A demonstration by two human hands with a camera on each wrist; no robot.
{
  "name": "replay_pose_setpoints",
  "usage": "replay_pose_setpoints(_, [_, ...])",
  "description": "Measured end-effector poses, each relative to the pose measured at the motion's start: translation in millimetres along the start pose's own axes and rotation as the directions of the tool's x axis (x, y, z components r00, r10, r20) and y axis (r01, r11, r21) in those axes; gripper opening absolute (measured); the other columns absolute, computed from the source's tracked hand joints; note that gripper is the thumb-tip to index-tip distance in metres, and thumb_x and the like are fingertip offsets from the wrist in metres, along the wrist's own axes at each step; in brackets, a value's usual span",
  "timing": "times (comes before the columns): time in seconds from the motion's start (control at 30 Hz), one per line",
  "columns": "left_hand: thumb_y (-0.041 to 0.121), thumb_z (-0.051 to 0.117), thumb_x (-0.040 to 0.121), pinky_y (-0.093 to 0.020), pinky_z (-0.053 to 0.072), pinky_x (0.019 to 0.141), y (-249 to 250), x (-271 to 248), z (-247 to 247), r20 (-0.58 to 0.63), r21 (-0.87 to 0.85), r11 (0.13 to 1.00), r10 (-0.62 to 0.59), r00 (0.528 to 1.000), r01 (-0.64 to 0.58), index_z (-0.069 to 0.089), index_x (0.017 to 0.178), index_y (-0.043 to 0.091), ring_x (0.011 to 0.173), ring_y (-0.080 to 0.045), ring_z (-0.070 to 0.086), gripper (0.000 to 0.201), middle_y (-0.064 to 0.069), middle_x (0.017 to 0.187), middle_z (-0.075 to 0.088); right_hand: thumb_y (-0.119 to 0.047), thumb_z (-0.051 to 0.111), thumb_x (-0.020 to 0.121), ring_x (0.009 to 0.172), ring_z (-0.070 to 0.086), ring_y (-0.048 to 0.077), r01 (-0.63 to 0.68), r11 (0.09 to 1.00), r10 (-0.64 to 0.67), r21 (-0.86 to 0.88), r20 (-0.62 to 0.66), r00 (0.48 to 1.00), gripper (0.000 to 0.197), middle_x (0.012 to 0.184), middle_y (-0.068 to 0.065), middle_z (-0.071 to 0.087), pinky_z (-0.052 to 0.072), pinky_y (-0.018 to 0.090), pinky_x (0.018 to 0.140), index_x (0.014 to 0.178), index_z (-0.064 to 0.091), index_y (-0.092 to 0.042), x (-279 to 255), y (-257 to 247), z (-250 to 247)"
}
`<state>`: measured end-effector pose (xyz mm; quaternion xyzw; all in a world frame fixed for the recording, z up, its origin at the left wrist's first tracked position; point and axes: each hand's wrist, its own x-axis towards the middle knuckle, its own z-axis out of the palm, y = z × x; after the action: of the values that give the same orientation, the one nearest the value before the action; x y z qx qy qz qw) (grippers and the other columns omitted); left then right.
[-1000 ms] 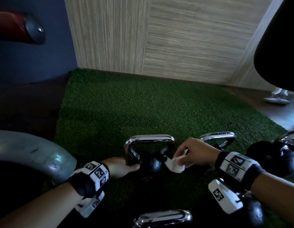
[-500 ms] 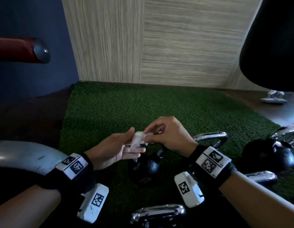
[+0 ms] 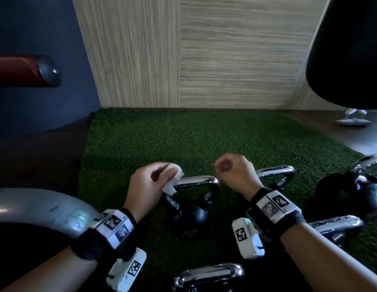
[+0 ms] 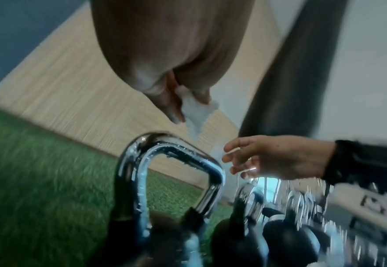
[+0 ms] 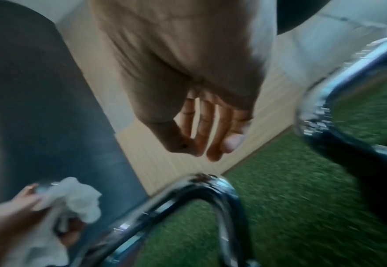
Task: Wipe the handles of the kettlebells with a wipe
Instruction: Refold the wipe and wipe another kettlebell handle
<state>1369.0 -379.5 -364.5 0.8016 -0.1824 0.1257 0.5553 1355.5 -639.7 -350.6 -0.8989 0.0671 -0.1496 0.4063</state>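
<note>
A black kettlebell with a chrome handle stands on green turf in the middle of the head view. My left hand grips a crumpled white wipe at the handle's left corner; whether the wipe touches the chrome I cannot tell. In the left wrist view the wipe hangs from my fingers just above the handle. My right hand hovers over the handle's right end, holding nothing. Its fingers hang relaxed in the right wrist view, with the wipe at lower left.
More kettlebells stand around: a chrome handle behind my right wrist, a black one at far right, another handle at the bottom edge. A grey curved metal part lies left, a red padded bar above it.
The wipe has passed from my right hand to my left. The hands met above the handle, then parted; the right one let go and drew off to the right.
</note>
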Motion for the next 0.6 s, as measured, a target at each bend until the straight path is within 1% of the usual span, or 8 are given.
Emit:
replay_pose_setpoints(0.03, [0.036, 0.073, 0.091, -0.014, 0.051, 0.084, -3, 1, 2, -0.015, 0.124, 0.987, 0.099, 0.995, -0.097, 0.078, 0.099, 0.021, 0.094, 0.001, 0.070, 0.018, 0.012, 0.099, 0.078, -0.009, 0.079, 0.073, 0.077, 0.071, 0.008, -0.093, 0.994, 0.093, -0.051, -0.007, 0.996, 0.020, 0.078, -0.009, 0.075, 0.055, 0.023, 0.076, 0.080, 0.075, -0.027, 4, 20, 4])
replay_pose_setpoints(0.1, [0.030, 0.075, 0.090, -0.009, 0.049, 0.086, -4, 2, 9, -0.007, 0.227, 0.951, 0.220, 0.976, -0.212, 0.078, 0.098, 0.017, 0.096, 0.003, 0.068, 0.015, 0.011, 0.104, 0.076, -0.008, 0.082, 0.066, 0.064, 0.065, 0.012, -0.246, 0.967, 0.254, -0.068, 0.157, 0.955, 0.025, 0.073, -0.005, 0.072, 0.052, 0.026, 0.065, 0.086, 0.077, -0.022, 6, 53, 18])
replay_pose_setpoints(0.17, [0.025, 0.074, 0.091, -0.012, 0.052, 0.082, -2, 4, 18, 0.055, 0.255, 0.943, 0.208, 0.977, -0.215, 0.077, 0.098, 0.018, 0.090, 0.004, 0.068, 0.010, 0.012, 0.097, 0.076, -0.003, 0.085, 0.063, 0.058, 0.060, 0.015, -0.328, 0.945, 0.306, -0.005, 0.370, 0.877, 0.034, 0.071, 0.001, 0.070, 0.051, 0.031, 0.059, 0.092, 0.076, -0.017, 4, 73, 34])
replay_pose_setpoints(0.23, [0.027, 0.070, 0.094, -0.016, 0.054, 0.077, -1, 7, 25, 0.134, 0.277, 0.933, 0.198, 0.971, -0.229, 0.077, 0.099, 0.021, 0.082, 0.004, 0.068, 0.010, 0.015, 0.091, 0.075, -0.005, 0.092, 0.064, 0.069, 0.066, 0.017, -0.347, 0.934, 0.266, 0.087, 0.481, 0.835, 0.041, 0.080, 0.003, 0.073, 0.056, 0.036, 0.067, 0.099, 0.075, -0.019, -1, 81, 49])
replay_pose_setpoints(0.33, [0.025, 0.065, 0.098, -0.021, 0.049, 0.101, -7, 6, 29, 0.241, 0.342, 0.860, 0.308, 0.920, -0.378, 0.076, 0.102, 0.019, 0.089, 0.002, 0.069, 0.014, 0.013, 0.101, 0.076, -0.018, 0.098, 0.061, 0.089, 0.073, 0.012, -0.268, 0.944, 0.157, 0.195, 0.450, 0.879, 0.044, 0.091, -0.003, 0.078, 0.058, 0.030, 0.090, 0.100, 0.077, -0.024, -6, 89, 73])
replay_pose_setpoints(0.4, [0.021, 0.065, 0.098, -0.022, 0.039, 0.113, -16, 3, 23, 0.232, 0.344, 0.854, 0.324, 0.917, -0.389, 0.075, 0.101, 0.019, 0.095, 0.003, 0.070, 0.011, 0.015, 0.102, 0.076, -0.022, 0.098, 0.061, 0.088, 0.074, 0.012, -0.247, 0.937, 0.137, 0.248, 0.390, 0.911, 0.041, 0.089, -0.002, 0.079, 0.058, 0.027, 0.085, 0.096, 0.078, -0.023, -10, 92, 83])
replay_pose_setpoints(0.53, [0.015, 0.073, 0.093, -0.016, 0.053, 0.092, -28, 0, 2, 0.078, 0.220, 0.927, 0.294, 0.953, -0.304, 0.079, 0.110, 0.018, 0.096, 0.002, 0.072, 0.018, 0.016, 0.104, 0.076, -0.033, 0.098, 0.060, 0.087, 0.076, 0.011, -0.277, 0.921, 0.166, 0.274, 0.367, 0.915, 0.042, 0.089, -0.004, 0.080, 0.059, 0.028, 0.082, 0.097, 0.079, -0.025, -12, 101, 89])
replay_pose_setpoints(0.6, [0.015, 0.074, 0.091, -0.018, 0.052, 0.097, -29, -6, 1, 0.109, 0.227, 0.902, 0.351, 0.930, -0.367, 0.079, 0.112, 0.016, 0.100, 0.002, 0.072, 0.021, 0.013, 0.109, 0.077, -0.043, 0.098, 0.056, 0.088, 0.076, 0.010, -0.280, 0.927, 0.174, 0.251, 0.376, 0.910, 0.047, 0.090, -0.006, 0.080, 0.059, 0.029, 0.083, 0.096, 0.079, -0.030, -12, 105, 90])
